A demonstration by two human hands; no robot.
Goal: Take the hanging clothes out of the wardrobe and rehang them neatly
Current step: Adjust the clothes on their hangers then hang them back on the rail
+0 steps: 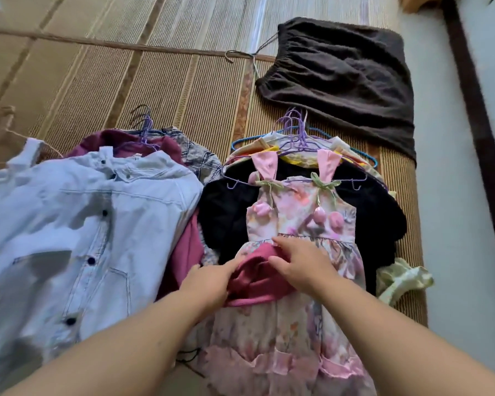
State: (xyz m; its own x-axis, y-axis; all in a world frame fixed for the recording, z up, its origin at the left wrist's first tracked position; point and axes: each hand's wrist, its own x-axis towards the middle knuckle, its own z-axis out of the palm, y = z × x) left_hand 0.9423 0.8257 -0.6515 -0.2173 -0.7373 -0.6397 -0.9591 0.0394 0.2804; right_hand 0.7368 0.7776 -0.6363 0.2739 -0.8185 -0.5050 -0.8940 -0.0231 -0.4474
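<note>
A pink floral child's dress [300,221] lies on a purple hanger on top of a pile of hung clothes, over a black garment [226,212]. A small rose-pink cloth [257,278] is bunched on the dress's waist. My left hand [209,284] grips its left edge with curled fingers. My right hand [300,264] holds its upper right part, fingers bent over the cloth. A second pile at the left has a pale denim shirt [83,224] on top of a maroon garment [126,141].
Everything lies on a striped woven mat [160,90]. A dark brown skirt [346,81] lies at the back right with a wire hanger [249,57] beside it. Purple and blue hanger hooks [295,130] stick out above the right pile. Pale bare floor [452,195] runs along the right.
</note>
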